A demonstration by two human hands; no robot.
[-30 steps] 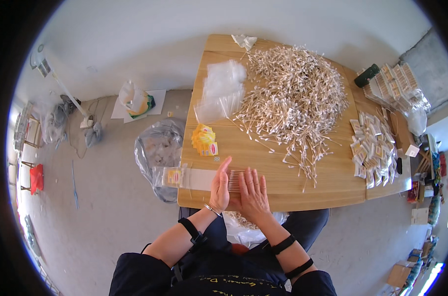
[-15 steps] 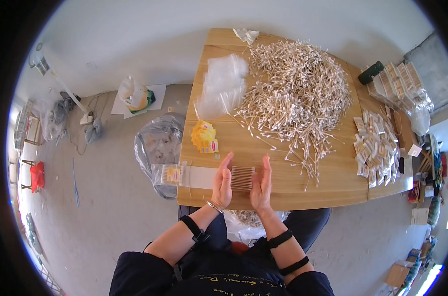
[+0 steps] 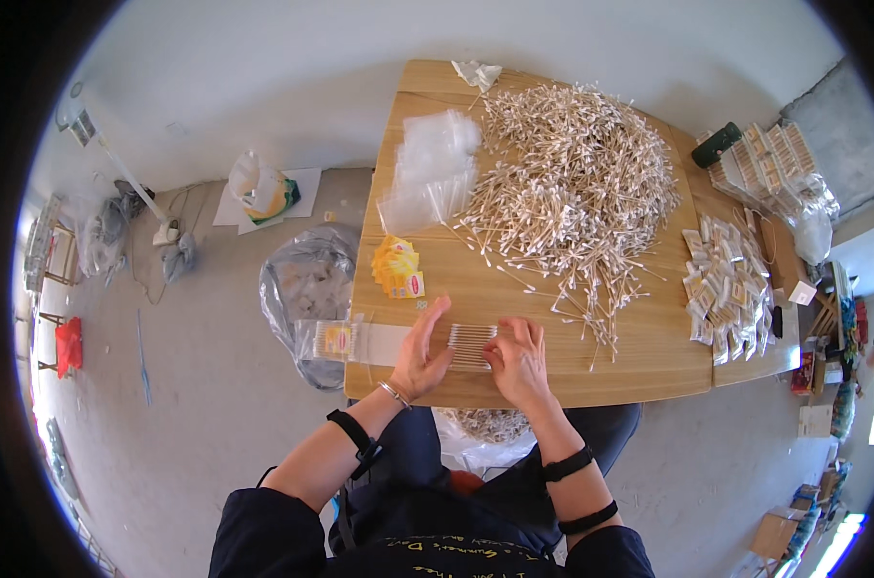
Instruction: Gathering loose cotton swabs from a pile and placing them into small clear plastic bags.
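A row of cotton swabs [image 3: 471,345] lies side by side on the table before me, white tips at both ends. Left of it, my left hand [image 3: 421,358] is open, fingers stretched away from me, its thumb near the swabs' left ends. My right hand [image 3: 523,366] bends over the right ends, thumb and forefinger closed together on swab tips there. Further left, a clear bag of swabs with a yellow label [image 3: 337,339] lies by the table edge, beside a white strip [image 3: 383,344] partly covered by my left hand.
Loose swabs form a big heap [image 3: 581,183] at the back. Clear empty bags [image 3: 431,164] and yellow cards [image 3: 396,267] lie on the left. Filled packs [image 3: 728,289] are piled on the right. A grey plastic bag [image 3: 307,289] stands on the floor beside the table.
My right hand has gone from flat and upright to bent, its fingers closing at the swabs' right ends. My left hand has shifted slightly left, away from the row.
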